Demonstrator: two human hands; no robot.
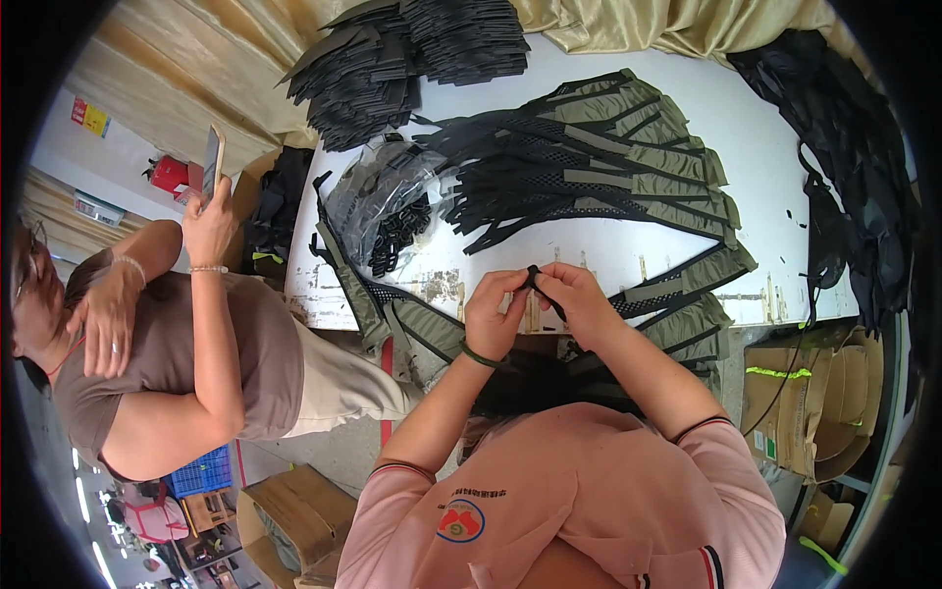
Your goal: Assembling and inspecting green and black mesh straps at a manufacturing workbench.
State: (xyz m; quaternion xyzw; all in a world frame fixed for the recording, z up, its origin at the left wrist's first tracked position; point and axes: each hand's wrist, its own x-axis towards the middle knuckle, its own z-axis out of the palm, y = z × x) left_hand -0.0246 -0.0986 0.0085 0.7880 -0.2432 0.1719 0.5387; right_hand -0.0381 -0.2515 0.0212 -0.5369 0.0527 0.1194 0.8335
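At the near edge of the table, my left hand [494, 306] and my right hand [579, 302] meet, both closed in a pinch on a small black strap [533, 279]. Its short end hangs between the fingers; whether a buckle is on it is too small to tell. Past my hands lies a fanned row of olive-green and black mesh shoulder-strap pieces [599, 177]. More such pieces [677, 290] lie beside my right forearm. Left of the row, a clear plastic bag [378, 191] lies open around a heap of small black plastic buckles [400, 234].
Stacks of flat black pieces [368, 74] stand at the far left of the white table [751, 196]. Black fabric goods [834, 147] hang over its right end. A person [196, 363] holding a phone [214, 162] stands close on my left. Cardboard boxes [785, 393] stand at lower right.
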